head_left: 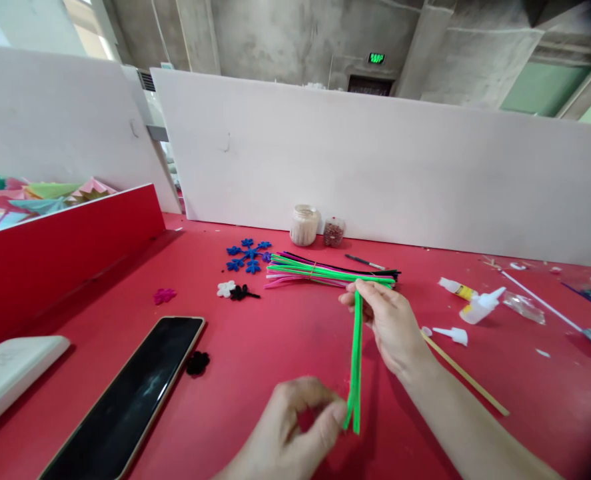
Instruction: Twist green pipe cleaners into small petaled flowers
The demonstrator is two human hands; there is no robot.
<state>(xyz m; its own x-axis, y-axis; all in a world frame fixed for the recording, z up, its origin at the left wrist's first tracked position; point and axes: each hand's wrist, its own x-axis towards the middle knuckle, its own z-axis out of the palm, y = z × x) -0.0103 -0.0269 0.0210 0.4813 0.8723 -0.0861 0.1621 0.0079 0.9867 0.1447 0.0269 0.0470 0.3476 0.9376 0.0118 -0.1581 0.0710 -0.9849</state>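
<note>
A green pipe cleaner, doubled into two strands side by side, hangs nearly upright between my hands. My right hand pinches its upper end between thumb and fingers. Lower down, my left hand has its thumb and forefinger closed on one strand near the bottom, where the two ends spread slightly apart. Just beyond my right hand lies a bundle of pipe cleaners in green, pink and black. To its left rest a blue snowflake-like shape, a white flower and a black flower with a stem.
A phone and a white box-like device lie at left, near a black flower and a magenta flower. Jars stand by the white partition. At right are glue bottles and a wooden stick.
</note>
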